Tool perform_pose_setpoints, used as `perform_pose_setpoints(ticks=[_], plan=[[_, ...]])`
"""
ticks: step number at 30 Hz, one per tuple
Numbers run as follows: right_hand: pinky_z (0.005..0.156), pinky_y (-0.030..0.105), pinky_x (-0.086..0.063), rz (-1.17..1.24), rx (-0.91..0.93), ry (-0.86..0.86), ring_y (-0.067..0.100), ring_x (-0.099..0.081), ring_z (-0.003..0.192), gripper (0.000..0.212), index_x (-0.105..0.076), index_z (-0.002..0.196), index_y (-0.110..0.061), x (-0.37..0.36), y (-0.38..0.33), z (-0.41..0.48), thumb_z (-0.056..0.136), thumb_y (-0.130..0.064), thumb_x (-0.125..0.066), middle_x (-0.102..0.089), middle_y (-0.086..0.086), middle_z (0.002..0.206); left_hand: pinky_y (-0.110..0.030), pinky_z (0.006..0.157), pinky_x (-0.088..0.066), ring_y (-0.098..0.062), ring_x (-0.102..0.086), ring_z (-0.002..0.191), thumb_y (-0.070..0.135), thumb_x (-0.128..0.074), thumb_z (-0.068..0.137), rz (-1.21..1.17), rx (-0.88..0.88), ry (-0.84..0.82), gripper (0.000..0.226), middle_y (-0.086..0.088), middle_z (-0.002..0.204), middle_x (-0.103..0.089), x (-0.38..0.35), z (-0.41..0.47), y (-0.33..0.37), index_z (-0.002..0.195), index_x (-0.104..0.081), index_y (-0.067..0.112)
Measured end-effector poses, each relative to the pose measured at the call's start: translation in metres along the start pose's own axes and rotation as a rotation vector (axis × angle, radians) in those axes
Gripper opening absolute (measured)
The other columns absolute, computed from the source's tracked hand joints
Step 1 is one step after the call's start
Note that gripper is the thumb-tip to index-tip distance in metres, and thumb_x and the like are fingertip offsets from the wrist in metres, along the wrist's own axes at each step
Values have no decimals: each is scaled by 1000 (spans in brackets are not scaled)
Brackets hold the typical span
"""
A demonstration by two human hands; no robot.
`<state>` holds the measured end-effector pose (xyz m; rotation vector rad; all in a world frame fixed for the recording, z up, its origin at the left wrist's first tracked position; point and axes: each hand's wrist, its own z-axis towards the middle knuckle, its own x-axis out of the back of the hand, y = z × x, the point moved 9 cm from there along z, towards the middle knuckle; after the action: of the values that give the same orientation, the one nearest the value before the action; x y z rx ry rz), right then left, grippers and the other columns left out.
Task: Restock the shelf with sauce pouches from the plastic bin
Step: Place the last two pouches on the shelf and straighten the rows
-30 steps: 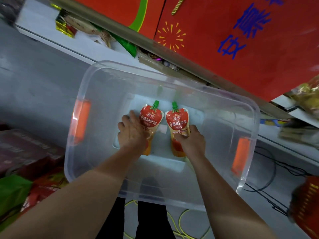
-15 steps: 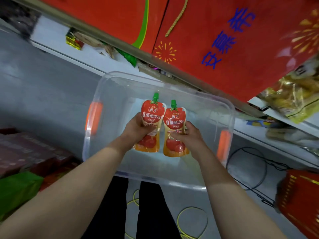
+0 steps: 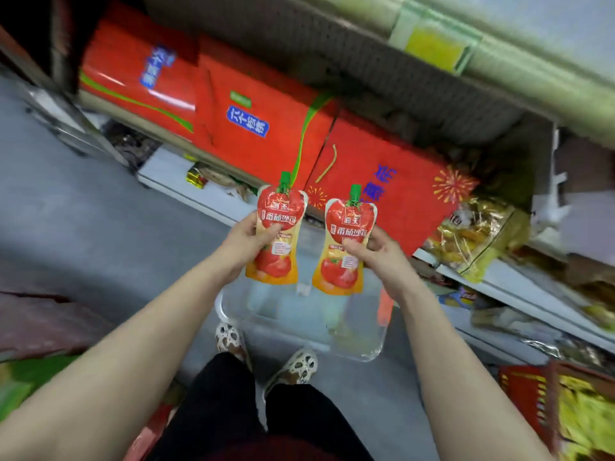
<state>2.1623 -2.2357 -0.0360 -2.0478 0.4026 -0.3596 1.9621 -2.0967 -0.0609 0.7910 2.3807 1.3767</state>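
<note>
My left hand (image 3: 244, 242) grips a red tomato sauce pouch (image 3: 278, 234) with a green cap, held upright. A second, matching sauce pouch (image 3: 346, 247) stands upright in my right hand (image 3: 379, 256). Both pouches are raised in front of the shelving. Below them on the grey floor sits the clear plastic bin (image 3: 362, 347) with orange handles; I see no pouches inside it. Above is the shelf (image 3: 233, 207) with a white edge.
Large red gift boxes (image 3: 259, 128) fill the shelf ahead. Yellow snack bags (image 3: 479, 237) lie on the shelf at the right. My feet (image 3: 266, 354) stand just behind the bin. Red and green packages (image 3: 40, 327) sit on the floor at the left, and red and yellow goods (image 3: 565, 410) at the lower right.
Both hands lifted the two pouches out of the bin and up toward the shelf. The view rose, so the bin now lies far below near my feet.
</note>
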Motion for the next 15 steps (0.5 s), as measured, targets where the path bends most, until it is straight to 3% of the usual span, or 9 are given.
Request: perform_pose_setpoints(ticks=[6, 9, 15], plan=[[76, 21, -55, -17, 283, -17, 7, -70, 87, 29, -65, 114, -15, -7, -134, -23, 88, -2, -67, -76, -5, 96, -24, 80, -55, -12, -68, 93, 16, -57, 95, -63, -280, -28, 26, -2, 107, -70, 15, -32, 126, 120, -57, 11], [77, 19, -54, -37, 424, -16, 6, -70, 89, 33, -62, 121, -13, -9, -202, -38, 90, -1, -64, -75, -5, 98, -31, 85, -55, -17, -66, 95, 14, -56, 95, -86, -410, -32, 29, -10, 109, -69, 26, -44, 190, 120, -52, 0], [72, 22, -55, -53, 592, 34, 11, -70, 84, 29, -62, 120, -14, -11, -327, -54, 92, -6, -63, -75, 1, 95, -27, 76, -56, -11, -69, 84, 13, -55, 94, -173, -680, -41, 21, -3, 95, -72, 52, -61, 324, 114, -56, 6]])
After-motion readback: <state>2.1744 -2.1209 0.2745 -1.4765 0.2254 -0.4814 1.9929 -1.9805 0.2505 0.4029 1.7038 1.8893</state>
